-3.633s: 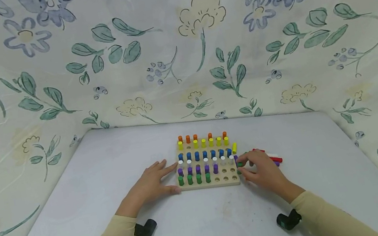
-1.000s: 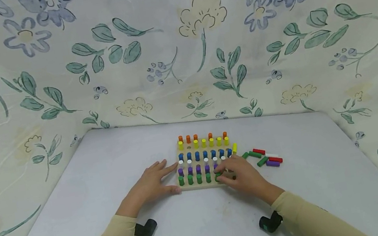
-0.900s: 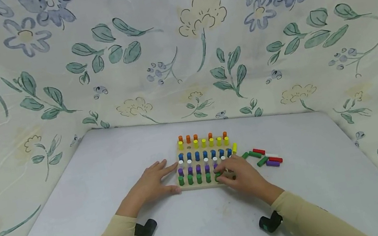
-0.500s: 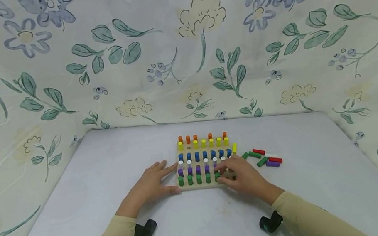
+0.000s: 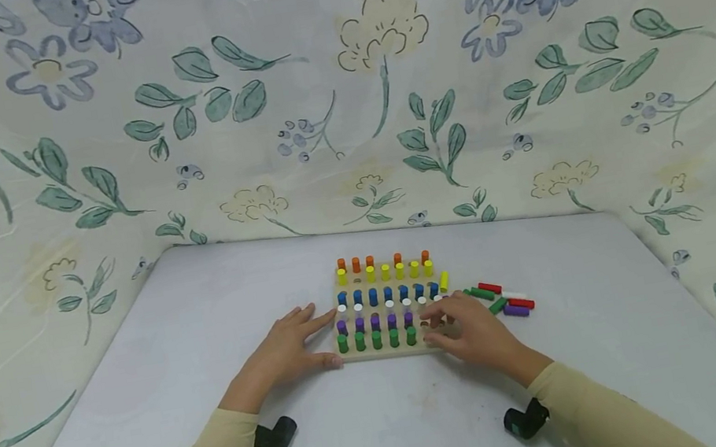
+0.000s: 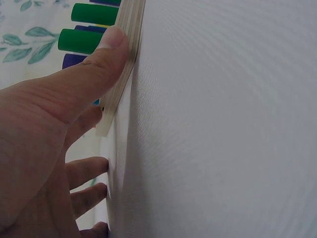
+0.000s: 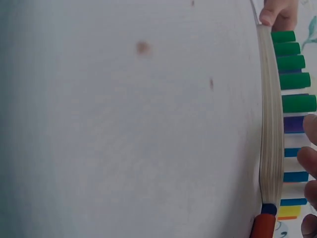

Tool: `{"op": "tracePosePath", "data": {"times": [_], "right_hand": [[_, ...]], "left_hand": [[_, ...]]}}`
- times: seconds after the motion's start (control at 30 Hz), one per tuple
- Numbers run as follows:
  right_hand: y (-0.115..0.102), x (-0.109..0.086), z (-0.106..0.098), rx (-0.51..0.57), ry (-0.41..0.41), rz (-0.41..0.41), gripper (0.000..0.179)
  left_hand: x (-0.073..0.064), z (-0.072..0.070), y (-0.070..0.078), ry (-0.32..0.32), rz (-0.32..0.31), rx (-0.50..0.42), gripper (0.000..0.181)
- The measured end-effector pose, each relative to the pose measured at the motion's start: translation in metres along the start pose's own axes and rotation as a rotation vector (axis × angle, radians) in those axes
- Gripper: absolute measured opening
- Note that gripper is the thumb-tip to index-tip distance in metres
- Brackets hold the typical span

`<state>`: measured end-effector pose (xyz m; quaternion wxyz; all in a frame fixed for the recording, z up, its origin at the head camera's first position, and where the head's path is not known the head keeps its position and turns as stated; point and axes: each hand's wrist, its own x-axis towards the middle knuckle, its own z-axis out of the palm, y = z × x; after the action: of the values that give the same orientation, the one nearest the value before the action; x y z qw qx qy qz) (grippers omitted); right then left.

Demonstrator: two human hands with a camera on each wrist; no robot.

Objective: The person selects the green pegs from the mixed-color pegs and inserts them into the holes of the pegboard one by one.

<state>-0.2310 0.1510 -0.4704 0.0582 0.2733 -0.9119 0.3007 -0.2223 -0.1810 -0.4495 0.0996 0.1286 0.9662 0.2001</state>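
A wooden pegboard (image 5: 388, 353) bears rows of orange, yellow, blue, white, purple and green pegs. My left hand (image 5: 284, 354) rests at its left side, fingers spread, thumb at the near left corner. In the left wrist view the thumb (image 6: 101, 64) lies against the board's edge beside the green pegs. Over the board's near right part is my right hand (image 5: 473, 327), thumb and fingertips apart with nothing between them. Just left of it stands the last green peg (image 5: 410, 336) of the front row. The hand hides some holes at that end.
Right of the board lie loose pegs: a yellow one (image 5: 444, 281), a purple one (image 5: 516, 310), a white one (image 5: 514, 294), red ones (image 5: 490, 287) and green ones (image 5: 483, 294). A white table (image 5: 380, 427) bears everything, with a floral cloth (image 5: 308, 104) behind it.
A green peg from the right side now stands in the front row. My right hand has let go of it and drawn back slightly right. The left hand has stayed put.
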Motion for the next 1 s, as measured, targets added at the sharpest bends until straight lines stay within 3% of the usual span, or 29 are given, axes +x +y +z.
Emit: {"op": "tracePosePath", "data": {"times": [0.57, 1.0], "right_hand": [[0.018, -0.002, -0.013, -0.001, 0.066, 0.085, 0.028], [0.023, 0.000, -0.014, -0.034, 0.061, 0.211, 0.030]], "left_hand": [[-0.001, 0.000, 0.000, 0.007, -0.003, -0.015, 0.088], [0.000, 0.001, -0.002, 0.003, -0.009, -0.008, 0.089]]}}
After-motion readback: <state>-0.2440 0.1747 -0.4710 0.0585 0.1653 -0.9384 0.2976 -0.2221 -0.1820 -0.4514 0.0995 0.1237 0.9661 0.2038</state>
